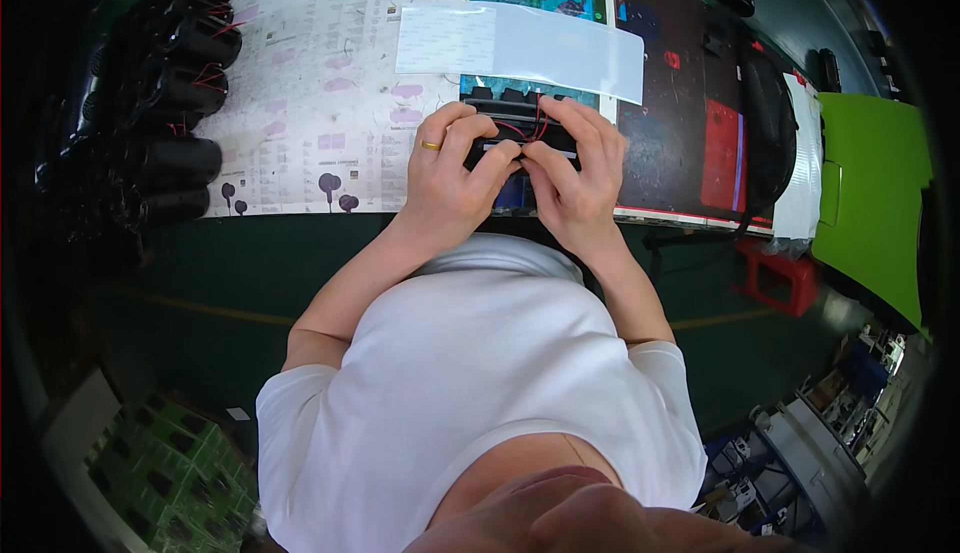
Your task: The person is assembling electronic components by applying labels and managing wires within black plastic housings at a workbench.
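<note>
Both hands are bent around a black plastic housing [509, 110] near the front edge of the bench. Thin red wires [537, 129] loop across its open face. My left hand [449, 175], with a ring on one finger, grips the housing's left end with its fingers curled over the far side. From the right, my right hand [583, 173] closes on the other end. The tips of both thumbs meet at the near side, where whatever lies under them is hidden. Just beyond the housing lies a pale sheet of stickers [520, 45], partly peeled.
Black cylindrical housings with red wires [185, 88] are stacked along the left side. Printed paper [310, 73] and dark printed boards [680, 123] cover the bench. A black strap [775, 123], a green panel [870, 193] and a red stool [785, 278] are at right.
</note>
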`<state>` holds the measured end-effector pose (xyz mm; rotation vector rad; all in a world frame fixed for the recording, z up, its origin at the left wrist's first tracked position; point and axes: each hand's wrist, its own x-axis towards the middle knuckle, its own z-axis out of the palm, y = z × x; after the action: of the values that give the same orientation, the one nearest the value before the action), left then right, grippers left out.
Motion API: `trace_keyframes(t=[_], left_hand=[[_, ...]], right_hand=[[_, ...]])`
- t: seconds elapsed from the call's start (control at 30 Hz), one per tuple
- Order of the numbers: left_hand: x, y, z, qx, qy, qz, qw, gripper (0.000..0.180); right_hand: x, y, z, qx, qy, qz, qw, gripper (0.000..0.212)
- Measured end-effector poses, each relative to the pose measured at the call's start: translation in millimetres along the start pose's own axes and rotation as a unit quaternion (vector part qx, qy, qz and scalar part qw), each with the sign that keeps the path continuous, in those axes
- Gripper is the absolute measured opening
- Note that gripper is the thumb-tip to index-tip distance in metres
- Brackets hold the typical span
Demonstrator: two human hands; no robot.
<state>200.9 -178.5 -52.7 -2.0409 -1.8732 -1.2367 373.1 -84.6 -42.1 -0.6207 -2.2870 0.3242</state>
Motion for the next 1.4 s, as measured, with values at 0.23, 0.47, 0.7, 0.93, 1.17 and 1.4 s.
trace_keyframes(t=[0.23,0.47,0.7,0.93,1.17,1.4], left_hand=[[8.2,-11.3,-12.2,-0.031,-0.017,-0.023,0.999,0.032],[10.4,-33.0,-20.4,-0.084,-0.018,0.024,0.996,0.04],[74.3,-142.3,-85.0,0.18,0.032,-0.045,0.982,0.03],[195.1,-285.7,-149.4,0.558,0.027,-0.141,0.817,0.03],[186.6,-340.8,-169.9,0.607,-0.082,-0.122,0.781,0.028],[179.2,-206.4,-137.9,0.411,-0.024,-0.054,0.91,0.037]], right_hand=[[-0.1,24.7,-12.8,0.006,-0.007,-0.02,1.0,0.026],[4.5,41.3,-24.6,0.098,-0.08,-0.026,0.992,0.039],[48.9,82.8,-22.2,0.187,-0.032,0.144,0.971,0.036],[176.1,222.7,50.7,0.033,0.102,0.088,0.99,0.027],[175.4,187.8,66.6,0.0,0.053,0.037,0.998,0.032],[105.1,118.7,18.8,0.108,-0.002,0.1,0.989,0.039]])
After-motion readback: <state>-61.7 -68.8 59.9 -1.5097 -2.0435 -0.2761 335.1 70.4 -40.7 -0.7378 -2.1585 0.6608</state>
